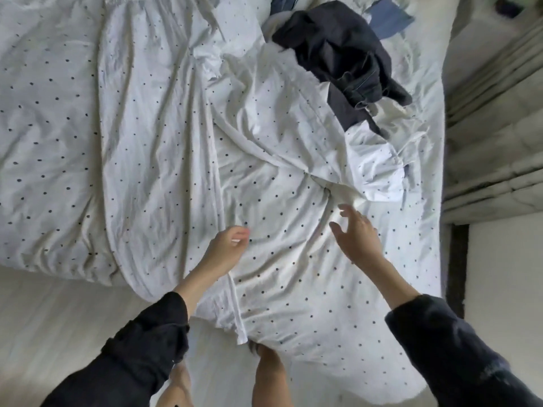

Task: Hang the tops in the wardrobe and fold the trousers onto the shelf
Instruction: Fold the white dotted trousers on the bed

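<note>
Centre frame, right hand (357, 233) spread open and left hand (229, 245) loosely curled, holding nothing, over the dotted white trousers (182, 148), apparently smoothing them for folding.

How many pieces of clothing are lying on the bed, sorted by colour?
White with dark dots: 2, the dotted garment spread on the left and the dotted garment under the hands.
Dark navy or black: 1, the dark garment crumpled at the top.
Blue: 1, the blue garment, partly hidden.
Total: 4 that I can tell apart.
</note>
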{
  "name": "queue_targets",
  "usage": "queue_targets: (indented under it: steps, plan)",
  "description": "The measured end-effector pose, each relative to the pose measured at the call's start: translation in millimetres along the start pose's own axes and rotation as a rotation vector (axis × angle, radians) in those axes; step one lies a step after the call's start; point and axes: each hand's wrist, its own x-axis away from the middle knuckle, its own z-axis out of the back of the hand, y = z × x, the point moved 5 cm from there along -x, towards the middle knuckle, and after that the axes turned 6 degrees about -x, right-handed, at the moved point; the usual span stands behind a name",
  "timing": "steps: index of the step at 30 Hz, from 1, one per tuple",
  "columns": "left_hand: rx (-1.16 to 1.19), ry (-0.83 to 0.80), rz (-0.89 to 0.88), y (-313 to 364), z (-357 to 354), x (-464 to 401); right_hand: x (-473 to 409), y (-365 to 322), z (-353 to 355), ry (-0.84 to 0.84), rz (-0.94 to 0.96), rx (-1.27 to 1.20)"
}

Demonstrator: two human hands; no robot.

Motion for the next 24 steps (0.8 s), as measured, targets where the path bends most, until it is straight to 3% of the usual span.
queue_targets:
  steps: [2, 4, 9, 13, 17, 20, 24]
  plan:
    - [0.072, 0.035, -0.001, 31.0, -29.0, -19.2, -19.7, 26.9, 34.3, 0.171, 0.015, 0.057]
    - [0.173, 0.037, 0.016, 58.0, -59.2, -42.2, -40.0, 55.2, 56.6, 0.234, 0.007, 0.149]
    - [0.551, 0.071, 0.13, 114.3, -106.4, -97.3, -89.9, 99.2, 59.5, 0.026, 0.026, 0.466]
    - [1.0, 0.049, 0.22, 140.7, -106.0, -126.7, -113.1, 102.3, 60.9, 0.187, 0.207, 0.384]
    - [0.931, 0.052, 0.24, 153.3, -105.1, -123.3, -97.8, 92.9, 72.9, 0.331, 0.495, 0.233]
    - [0.954, -0.059, 0.246, 160.1, -119.3, -103.2, -66.3, 89.1, 74.4, 0.163, 0.523, 0.038]
    - [0.952, 0.011, 0.249, 146.3, -126.8, -83.8, -35.9, 96.0, 70.6, -0.205, 0.169, -0.295]
